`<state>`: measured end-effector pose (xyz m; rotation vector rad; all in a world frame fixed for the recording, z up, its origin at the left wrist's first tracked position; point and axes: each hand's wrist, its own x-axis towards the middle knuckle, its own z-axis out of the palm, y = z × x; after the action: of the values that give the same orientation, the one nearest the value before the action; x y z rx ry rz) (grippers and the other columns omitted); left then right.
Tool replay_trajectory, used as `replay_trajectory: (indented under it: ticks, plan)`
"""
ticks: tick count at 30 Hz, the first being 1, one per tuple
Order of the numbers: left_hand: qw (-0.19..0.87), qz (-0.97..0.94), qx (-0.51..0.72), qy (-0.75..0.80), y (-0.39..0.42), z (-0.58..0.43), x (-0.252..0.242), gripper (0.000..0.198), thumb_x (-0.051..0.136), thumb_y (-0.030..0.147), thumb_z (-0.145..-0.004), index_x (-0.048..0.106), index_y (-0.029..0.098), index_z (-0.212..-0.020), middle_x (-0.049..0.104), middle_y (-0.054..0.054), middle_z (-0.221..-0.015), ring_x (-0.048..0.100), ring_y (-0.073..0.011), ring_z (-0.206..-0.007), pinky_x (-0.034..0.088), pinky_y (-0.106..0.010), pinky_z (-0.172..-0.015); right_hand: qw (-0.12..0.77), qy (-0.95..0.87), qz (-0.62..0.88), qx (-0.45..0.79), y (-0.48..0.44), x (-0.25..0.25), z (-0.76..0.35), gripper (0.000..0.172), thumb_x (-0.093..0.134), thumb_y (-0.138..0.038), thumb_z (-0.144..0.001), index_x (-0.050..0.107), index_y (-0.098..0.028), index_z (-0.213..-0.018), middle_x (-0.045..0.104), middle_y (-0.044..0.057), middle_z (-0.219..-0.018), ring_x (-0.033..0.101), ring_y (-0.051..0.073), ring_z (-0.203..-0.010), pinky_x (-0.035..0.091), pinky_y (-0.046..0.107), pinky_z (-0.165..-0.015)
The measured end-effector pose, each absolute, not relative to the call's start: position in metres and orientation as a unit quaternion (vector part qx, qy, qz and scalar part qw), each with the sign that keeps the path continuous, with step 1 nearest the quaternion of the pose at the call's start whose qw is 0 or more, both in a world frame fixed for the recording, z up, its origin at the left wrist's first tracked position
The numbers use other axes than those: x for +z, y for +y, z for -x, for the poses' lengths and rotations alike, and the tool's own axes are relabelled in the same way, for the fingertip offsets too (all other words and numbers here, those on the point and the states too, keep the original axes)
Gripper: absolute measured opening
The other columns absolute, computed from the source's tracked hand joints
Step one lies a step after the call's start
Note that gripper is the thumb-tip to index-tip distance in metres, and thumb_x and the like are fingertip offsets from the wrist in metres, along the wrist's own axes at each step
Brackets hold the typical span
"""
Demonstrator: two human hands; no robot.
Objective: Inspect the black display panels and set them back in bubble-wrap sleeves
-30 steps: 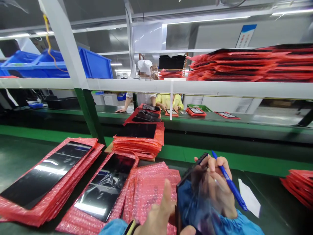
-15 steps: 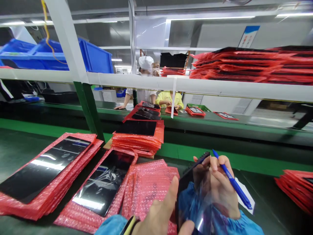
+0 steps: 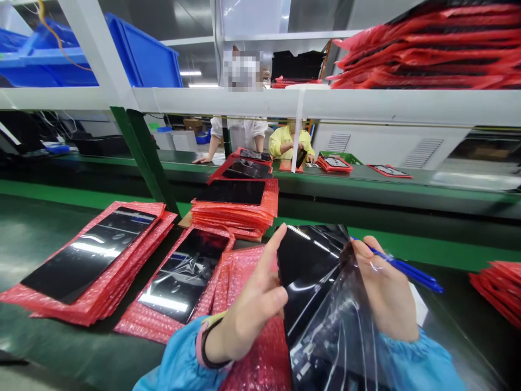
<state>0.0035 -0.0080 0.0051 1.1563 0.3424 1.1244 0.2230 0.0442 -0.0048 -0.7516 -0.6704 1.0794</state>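
A black glass screen panel [image 3: 309, 266] is held up in front of me between both hands. My left hand [image 3: 254, 301] grips its left edge, index finger stretched up along the side. My right hand [image 3: 380, 293] holds the right edge together with a blue pen [image 3: 407, 267] that sticks out to the right. A clear plastic film [image 3: 350, 336] hangs loose over the panel's lower right part and my right wrist. Below the panel lies a pile of red bubble-wrap bags [image 3: 252, 282].
Stacks of red bubble-wrap bags topped with black panels lie at left [image 3: 87, 260], middle [image 3: 183, 277] and behind [image 3: 234, 209]. More red bags lie at the far right [image 3: 499, 288] and on the white shelf [image 3: 427, 51]. Blue bins [image 3: 138, 51] stand on the shelf. Two people work across the green conveyor [image 3: 366, 187].
The panel has tilted flatter and risen, so its black face shows more fully. The film has peeled further off it. My head has moved closer and lower.
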Motion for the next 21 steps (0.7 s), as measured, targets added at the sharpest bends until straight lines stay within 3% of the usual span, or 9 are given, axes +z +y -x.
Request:
replay_trajectory:
  ticks: [2,4,8,14,21]
  plan:
    - [0.706,-0.462,0.506,0.178,-0.004,-0.004,0.005,0.083,0.061,0.046,-0.082,0.018,0.033,-0.152,0.054,0.003,-0.063,0.05,-0.0114,-0.049,0.041,-0.021,-0.048,0.743,-0.292,0.334,0.501,0.046,-0.005,-0.226,0.03,0.073,-0.014,-0.051,0.049,-0.025,-0.067,0.049,-0.007,-0.061,0.062,0.015,-0.078,0.052,0.029,-0.077]
    - [0.719,-0.427,0.512,0.195,-0.001,-0.006,0.006,0.083,0.061,0.044,-0.081,0.019,0.035,-0.152,0.045,0.007,-0.055,0.041,-0.0095,-0.043,0.036,-0.019,-0.045,0.74,-0.281,0.316,0.523,0.049,-0.005,-0.228,0.032,0.069,-0.009,-0.049,0.048,-0.025,-0.066,0.046,-0.008,-0.058,0.063,0.015,-0.08,0.051,0.031,-0.089]
    - [0.722,-0.398,0.527,0.206,0.005,-0.008,0.009,0.073,0.057,0.037,-0.086,0.023,0.037,-0.15,0.059,0.004,-0.068,0.052,-0.011,-0.051,0.044,-0.022,-0.053,0.736,-0.26,0.29,0.554,0.054,-0.006,-0.229,0.03,0.06,-0.004,-0.048,0.046,-0.024,-0.065,0.042,-0.009,-0.056,0.061,0.012,-0.073,0.048,0.031,-0.098]
    - [0.742,-0.379,0.522,0.182,0.018,-0.007,0.011,0.063,0.048,0.024,-0.093,0.025,0.042,-0.148,0.068,0.001,-0.104,0.065,-0.0124,-0.071,0.053,-0.028,-0.073,0.741,-0.205,0.274,0.577,0.067,-0.017,-0.234,0.029,0.052,-0.002,-0.054,0.04,-0.024,-0.067,0.041,-0.008,-0.059,0.057,0.011,-0.064,0.056,0.029,-0.088]
    - [0.763,-0.351,0.515,0.169,0.033,-0.006,0.009,0.06,0.042,0.018,-0.095,0.026,0.036,-0.149,0.067,0.0,-0.108,0.064,-0.0098,-0.072,0.053,-0.026,-0.077,0.724,-0.156,0.284,0.609,0.08,-0.028,-0.235,0.029,0.051,0.003,-0.058,0.043,-0.023,-0.07,0.046,-0.005,-0.062,0.062,0.011,-0.069,0.058,0.019,-0.07]
